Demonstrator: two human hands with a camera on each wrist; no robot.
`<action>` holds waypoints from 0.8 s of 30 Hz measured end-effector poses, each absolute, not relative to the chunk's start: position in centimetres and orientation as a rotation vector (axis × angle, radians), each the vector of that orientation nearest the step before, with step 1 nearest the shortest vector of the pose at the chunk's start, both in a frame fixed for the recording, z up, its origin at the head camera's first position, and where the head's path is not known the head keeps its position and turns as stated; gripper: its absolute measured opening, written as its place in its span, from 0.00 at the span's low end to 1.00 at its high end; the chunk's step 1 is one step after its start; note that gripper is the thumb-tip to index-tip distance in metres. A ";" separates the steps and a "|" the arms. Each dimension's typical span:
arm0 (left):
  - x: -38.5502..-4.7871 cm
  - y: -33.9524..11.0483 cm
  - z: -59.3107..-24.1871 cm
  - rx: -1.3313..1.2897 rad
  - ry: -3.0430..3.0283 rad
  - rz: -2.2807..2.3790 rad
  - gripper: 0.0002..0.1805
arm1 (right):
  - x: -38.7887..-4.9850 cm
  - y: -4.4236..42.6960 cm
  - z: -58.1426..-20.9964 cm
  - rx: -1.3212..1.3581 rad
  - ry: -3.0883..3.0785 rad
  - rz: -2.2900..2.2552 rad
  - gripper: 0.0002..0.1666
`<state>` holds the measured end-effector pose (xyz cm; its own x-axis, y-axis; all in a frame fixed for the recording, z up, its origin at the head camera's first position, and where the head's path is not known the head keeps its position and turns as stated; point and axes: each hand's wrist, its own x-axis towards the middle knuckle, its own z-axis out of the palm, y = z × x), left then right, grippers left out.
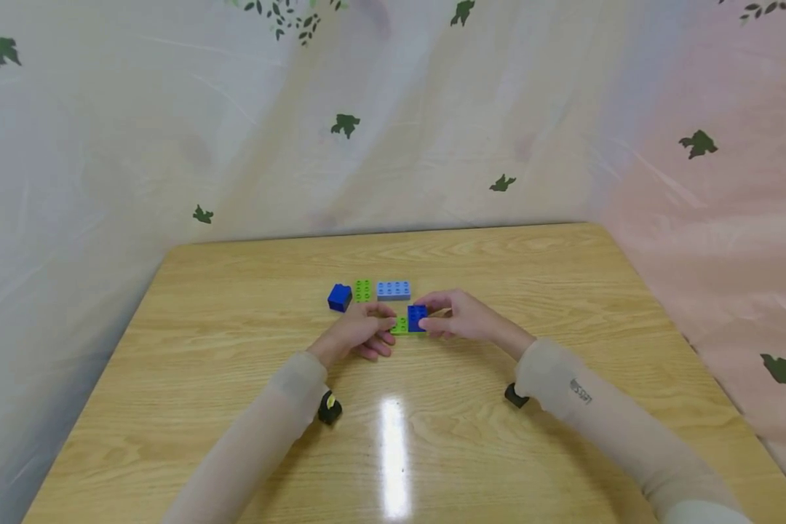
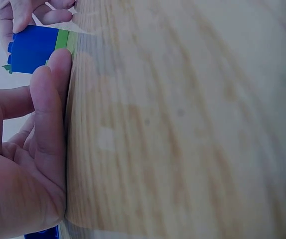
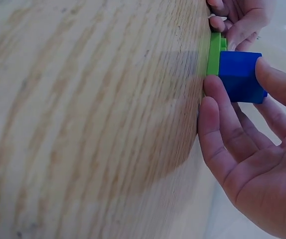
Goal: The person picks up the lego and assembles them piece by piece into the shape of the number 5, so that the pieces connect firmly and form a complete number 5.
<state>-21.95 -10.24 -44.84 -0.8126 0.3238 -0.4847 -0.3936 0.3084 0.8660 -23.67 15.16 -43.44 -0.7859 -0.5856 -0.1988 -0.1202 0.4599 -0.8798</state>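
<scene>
A dark blue toy building brick [image 1: 416, 318] sits on the right part of a flat, light green building brick [image 1: 399, 327], studs facing up. My right hand [image 1: 461, 316] grips the blue brick between thumb and fingers; in the right wrist view the thumb presses its studded top side and fingertips meet the low green edge [image 3: 214, 55]. At the green brick's left end, my left hand [image 1: 360, 331] holds it with thumb and fingers, covering that end. The left wrist view shows the blue brick [image 2: 33, 49] just beyond the left fingertips.
Behind the hands lie another dark blue brick [image 1: 339, 298], a second light green brick [image 1: 363, 290] and a light blue brick [image 1: 394, 291] with studs up. All rest on a wooden table [image 1: 236, 291], with a patterned cloth [image 1: 393, 145] hanging behind it.
</scene>
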 end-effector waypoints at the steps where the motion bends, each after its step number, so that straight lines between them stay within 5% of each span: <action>1: -22.0 -10.3 -44.9 -0.062 1.983 1.559 0.15 | -23.7 15.2 -43.4 -0.588 2.233 -1.289 0.26; 24: -21.8 -10.3 -44.5 -0.050 1.981 1.564 0.15 | -23.9 15.2 -43.0 -0.679 2.257 -1.222 0.24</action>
<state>-21.75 -10.31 -44.48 -0.8146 0.3307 -0.4766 -0.3869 0.3025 0.8711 -23.92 15.23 -43.03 -0.7605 -0.6250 -0.1761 -0.1944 0.4779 -0.8566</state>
